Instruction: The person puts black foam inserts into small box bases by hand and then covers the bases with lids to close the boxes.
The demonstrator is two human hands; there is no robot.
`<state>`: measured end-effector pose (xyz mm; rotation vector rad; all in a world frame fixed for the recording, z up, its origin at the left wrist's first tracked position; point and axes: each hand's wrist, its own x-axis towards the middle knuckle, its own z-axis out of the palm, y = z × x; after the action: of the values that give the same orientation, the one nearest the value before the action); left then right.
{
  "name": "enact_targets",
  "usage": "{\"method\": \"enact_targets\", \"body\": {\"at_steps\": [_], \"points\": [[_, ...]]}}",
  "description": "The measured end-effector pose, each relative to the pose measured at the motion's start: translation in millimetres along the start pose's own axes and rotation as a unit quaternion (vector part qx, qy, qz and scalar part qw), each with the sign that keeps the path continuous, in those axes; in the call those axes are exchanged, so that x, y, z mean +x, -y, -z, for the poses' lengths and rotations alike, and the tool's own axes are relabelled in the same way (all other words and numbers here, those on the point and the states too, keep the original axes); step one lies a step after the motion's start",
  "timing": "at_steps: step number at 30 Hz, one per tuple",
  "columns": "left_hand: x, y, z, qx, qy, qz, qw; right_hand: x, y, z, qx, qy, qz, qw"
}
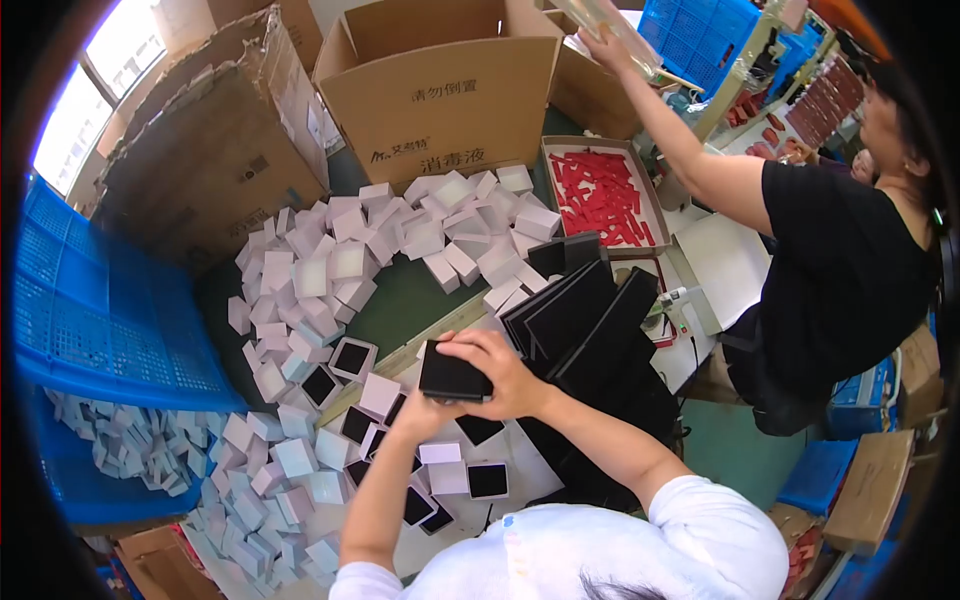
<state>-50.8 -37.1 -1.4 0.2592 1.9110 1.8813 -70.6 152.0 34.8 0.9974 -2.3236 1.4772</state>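
Both my hands are closed on a black rectangular block (452, 372), held above the work table. My right hand (503, 375) grips it from the right, with the fingers bent over its top. My left hand (428, 412) holds it from below, and its fingers are mostly hidden. Just beneath lie several small white boxes with black inserts (488, 480). A heap of small white boxes (345, 262) spreads over the table beyond and to the left. To the right of my hands, large black sheets (565, 320) lean in a stack.
A shallow carton of red pieces (603, 195) sits at the back right. Large cardboard boxes (440, 110) stand behind the heap. At left, a blue crate (110, 300) rises above another holding white boxes. A co-worker in black (840, 260) reaches across at right.
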Motion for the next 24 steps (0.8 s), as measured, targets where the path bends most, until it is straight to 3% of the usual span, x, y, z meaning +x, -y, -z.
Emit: {"method": "enact_targets", "body": {"at_steps": [6, 8, 10, 12, 13, 14, 16, 17, 18, 20, 21, 22, 24], "points": [[-19.5, -26.2, -36.6, -0.112, -0.030, -0.040, 0.992, -4.9, 16.4, 4.6, 0.027, -0.014, 0.008, 0.999], [-21.0, -44.9, -45.0, -0.377, -0.068, 0.086, 0.920, -9.3, 18.9, 1.7, 0.209, -0.084, -0.071, 0.972], [-19.4, -38.5, -45.6, -0.384, -0.042, 0.060, 0.921, -15.4, 18.6, -6.0, 0.322, -0.164, -0.136, 0.922], [-19.0, -36.6, -46.7, -0.288, -0.033, 0.057, 0.955, -17.4, 18.8, -10.4, 0.282, -0.180, -0.138, 0.932], [-15.8, -51.5, -49.9, -0.258, -0.076, 0.132, 0.954, -18.8, 22.1, -10.0, 0.200, -0.140, -0.104, 0.964], [-4.8, -21.6, -47.4, -0.205, -0.134, 0.097, 0.965, -19.7, 25.2, -9.1, 0.119, -0.096, -0.070, 0.986], [-0.1, -17.4, -35.8, -0.104, -0.085, 0.077, 0.988, -21.4, 30.7, -9.5, 0.097, -0.111, -0.059, 0.987], [-5.6, -17.8, -34.5, 0.047, -0.135, 0.058, 0.988, -28.5, 36.6, -9.3, 0.204, -0.160, -0.150, 0.954], [-10.3, -28.0, -19.9, 0.199, -0.055, 0.058, 0.977, -30.7, 45.4, -1.5, 0.303, -0.207, -0.237, 0.900], [-14.3, -52.9, 4.3, 0.264, 0.073, 0.152, 0.950, -47.6, 52.2, 24.0, 0.308, -0.127, -0.307, 0.892], [-5.0, -15.1, 26.8, 0.311, 0.041, 0.054, 0.948, -58.2, 56.7, 33.9, 0.266, -0.044, -0.270, 0.924], [12.3, -9.1, 37.3, 0.328, -0.029, 0.019, 0.944, -67.9, 62.1, 40.0, 0.220, 0.037, -0.228, 0.948], [64.5, 9.5, 50.6, 0.193, -0.175, 0.050, 0.964, -83.4, 76.0, 40.9, 0.301, 0.178, -0.266, 0.898]]}}
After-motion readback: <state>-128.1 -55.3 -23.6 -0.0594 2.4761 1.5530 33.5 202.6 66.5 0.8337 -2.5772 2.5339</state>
